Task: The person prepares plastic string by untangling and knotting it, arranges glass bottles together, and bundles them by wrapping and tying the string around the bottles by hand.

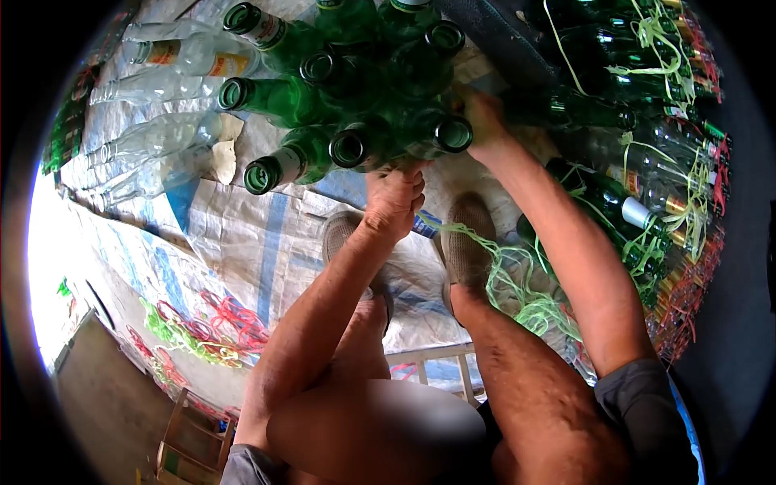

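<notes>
A cluster of several green glass bottles [347, 85] stands close together in front of me, the open mouths facing up and outward. My left hand [394, 198] is closed in a fist at the cluster's near side, just under the bottle necks. A light-green plastic string [461, 230] runs from beside that fist to the right. My right hand [483, 121] reaches around the right side of the cluster and touches it. Its fingers are mostly hidden by the bottles and shadow.
Clear bottles [162, 85] lie at the left on a white-and-blue woven sheet [242, 234]. Tied bottle bundles [638, 174] are stacked at the right. A green string tangle [533, 299] lies by my right shoe [469, 238]; red and green strings [218, 327] lie lower left, near a wooden stool [190, 436].
</notes>
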